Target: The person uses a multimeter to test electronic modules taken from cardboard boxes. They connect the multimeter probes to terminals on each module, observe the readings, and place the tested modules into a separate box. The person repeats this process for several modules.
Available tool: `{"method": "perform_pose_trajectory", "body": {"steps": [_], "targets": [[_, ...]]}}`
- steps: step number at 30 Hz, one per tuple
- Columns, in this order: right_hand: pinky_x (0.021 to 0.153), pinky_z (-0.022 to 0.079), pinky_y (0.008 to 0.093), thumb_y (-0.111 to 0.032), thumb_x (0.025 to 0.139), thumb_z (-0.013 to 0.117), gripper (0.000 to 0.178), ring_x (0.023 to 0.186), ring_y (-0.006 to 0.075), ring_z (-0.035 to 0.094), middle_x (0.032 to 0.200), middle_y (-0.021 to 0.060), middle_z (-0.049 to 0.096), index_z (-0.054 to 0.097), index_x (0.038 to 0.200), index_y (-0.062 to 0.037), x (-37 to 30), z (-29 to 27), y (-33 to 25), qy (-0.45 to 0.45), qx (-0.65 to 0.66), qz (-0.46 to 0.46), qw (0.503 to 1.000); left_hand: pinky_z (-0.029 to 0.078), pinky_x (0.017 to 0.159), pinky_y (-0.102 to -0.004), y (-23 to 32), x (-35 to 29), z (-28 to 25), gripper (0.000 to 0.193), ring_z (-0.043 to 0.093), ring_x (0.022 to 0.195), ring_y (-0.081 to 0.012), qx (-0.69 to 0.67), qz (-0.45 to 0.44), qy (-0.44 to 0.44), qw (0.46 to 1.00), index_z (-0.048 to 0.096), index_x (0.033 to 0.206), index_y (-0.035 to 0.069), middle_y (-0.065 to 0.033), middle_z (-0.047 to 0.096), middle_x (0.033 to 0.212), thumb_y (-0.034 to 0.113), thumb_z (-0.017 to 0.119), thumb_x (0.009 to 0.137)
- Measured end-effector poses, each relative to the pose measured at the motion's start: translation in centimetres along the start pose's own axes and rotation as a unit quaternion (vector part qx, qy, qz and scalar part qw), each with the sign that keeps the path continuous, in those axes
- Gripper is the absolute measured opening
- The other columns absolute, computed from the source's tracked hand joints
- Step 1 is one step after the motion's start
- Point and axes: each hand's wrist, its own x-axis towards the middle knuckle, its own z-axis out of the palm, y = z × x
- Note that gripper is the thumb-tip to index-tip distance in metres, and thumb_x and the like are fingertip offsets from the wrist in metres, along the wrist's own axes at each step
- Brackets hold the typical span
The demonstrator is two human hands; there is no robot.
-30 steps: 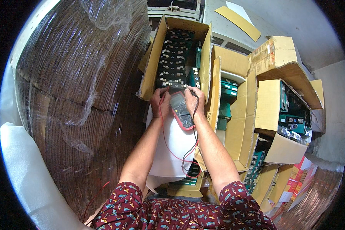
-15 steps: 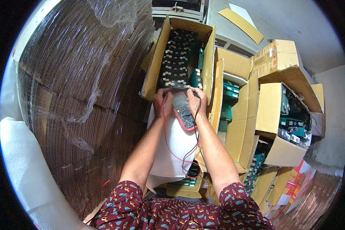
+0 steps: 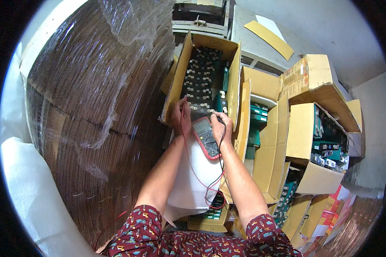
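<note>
I have the left hand pinching the red test lead between thumb and fingers, its fingertips in shadow at the left edge of the block of battery cells; the right hand pinches the black test lead at the near right corner of that block, thumb and forefinger together. The cells stand in rows, terminals upward, inside the tall open carton ahead of me; the digital multimeter, grey with a red rim, lies aslant between my wrists, over the white sheet, its face toward me.

Over the last half second my view has tilted, so the carton sits lower in it; allowing for that, the left hand has gone farther forward, from the nearest terminal row to about the second, while the right hand and the meter hold their places by the front row. I take this to mean that the leads now span two rows rather than one; whether either metal tip touches a terminal I cannot tell, and the meter's screen is too small to read. To the right stands a second open carton with green cells inside; the film-wrapped cardboard stack rises to the left.
</note>
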Motion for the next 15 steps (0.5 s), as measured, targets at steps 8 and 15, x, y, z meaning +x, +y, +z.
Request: {"method": "perform_pose_trajectory", "body": {"steps": [8, 15], "targets": [[0.075, 0.055, 0.0297, -0.017, 0.094, 0.066, 0.03, 0.081, 0.0151, 0.07, 0.089, 0.0096, 0.075, 0.074, 0.117, 0.0005, 0.0, -0.5, -2.2, -0.003, -0.008, 0.022, 1.0, 0.05, 0.093, -0.0385, -1.8, -0.5, -0.9, 0.032, 0.065, 0.1, -0.0261, -0.044, -0.013, 0.018, 0.999, 0.067, 0.113, -0.001, -0.0147, 0.07, 0.107, 0.028, 0.062, 0.1], [0.087, 0.056, 0.032, -0.015, 0.094, 0.063, 0.034, 0.095, 0.0206, 0.073, 0.103, 0.0151, 0.076, 0.071, 0.12, 0.0043, 2.6, 0.1, -1.4, -0.025, 0.0, -0.004, 1.0, 0.053, 0.088, -0.0402, -1.9, -0.3, -1.0, 0.029, 0.068, 0.094, -0.0283, 0.006, -0.016, 0.017, 1.0, 0.07, 0.109, -0.002, -0.0155, 0.073, 0.1, 0.022, 0.063, 0.095]]}}
